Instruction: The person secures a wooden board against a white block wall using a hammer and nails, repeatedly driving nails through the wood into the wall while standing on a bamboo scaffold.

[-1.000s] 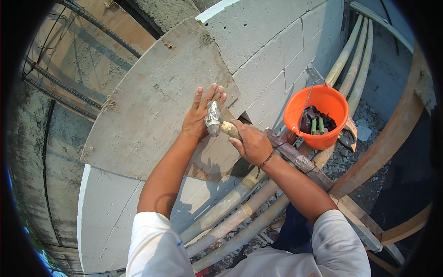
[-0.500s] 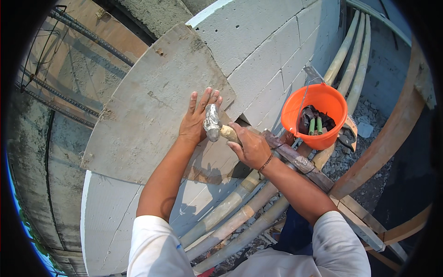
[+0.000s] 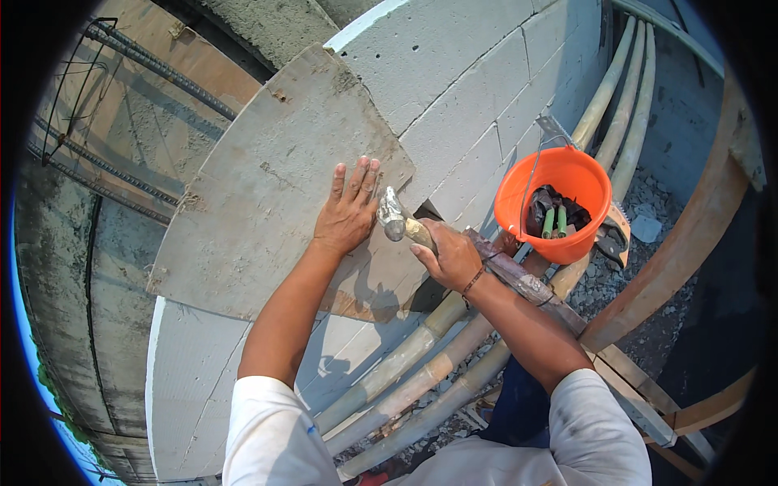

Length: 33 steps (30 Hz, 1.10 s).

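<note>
My left hand (image 3: 348, 212) lies flat with fingers spread on a grey, mortar-stained board (image 3: 251, 194). That board rests against a wall of pale blocks (image 3: 462, 97). A hammer (image 3: 392, 217) with a light-smeared metal head and a worn handle is in my right hand (image 3: 450, 255), whose fingers wrap round the handle. The hammer head hangs just right of my left hand, in front of the board's right part. A dark gap shows in the wall behind my right hand.
An orange bucket (image 3: 559, 174) with green-handled tools stands to the right, a hand saw (image 3: 613, 235) beside it. Bamboo poles (image 3: 405, 356) run along the wall. Timber pieces (image 3: 527, 279) lie below the bucket. Steel bars (image 3: 162, 66) cross at upper left.
The hammer and my right hand have shifted a little to the right, away from my left hand. My left hand stays on the board, its fingers slightly closer together.
</note>
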### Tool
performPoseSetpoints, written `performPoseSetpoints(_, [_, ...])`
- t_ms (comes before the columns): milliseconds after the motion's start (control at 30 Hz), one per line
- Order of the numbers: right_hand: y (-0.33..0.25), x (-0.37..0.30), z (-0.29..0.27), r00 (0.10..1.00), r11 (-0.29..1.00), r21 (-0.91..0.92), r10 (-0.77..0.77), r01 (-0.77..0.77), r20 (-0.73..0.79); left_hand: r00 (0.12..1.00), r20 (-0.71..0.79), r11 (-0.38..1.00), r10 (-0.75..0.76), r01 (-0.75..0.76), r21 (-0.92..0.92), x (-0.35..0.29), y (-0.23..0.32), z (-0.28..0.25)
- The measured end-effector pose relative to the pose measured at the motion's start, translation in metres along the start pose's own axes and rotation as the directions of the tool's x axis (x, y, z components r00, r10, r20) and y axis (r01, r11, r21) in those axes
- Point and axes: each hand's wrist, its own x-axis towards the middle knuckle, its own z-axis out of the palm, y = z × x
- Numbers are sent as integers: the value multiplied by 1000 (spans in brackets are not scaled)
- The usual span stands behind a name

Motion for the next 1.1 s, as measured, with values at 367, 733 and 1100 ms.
performPoseSetpoints(367, [3,19,-15,965,965,32,-260,259,27,996,-50,994,68,-72,-77,-1,-5,0])
performPoseSetpoints(733, [13,33,-20,977,989,-130,-42,70,209,999,-3,999,52,-52,-4,5,1,-3])
performPoseSetpoints(1100, [15,39,-17,942,970,-220,167,-104,292,995,78,981,59,-72,179,5,2,-6])
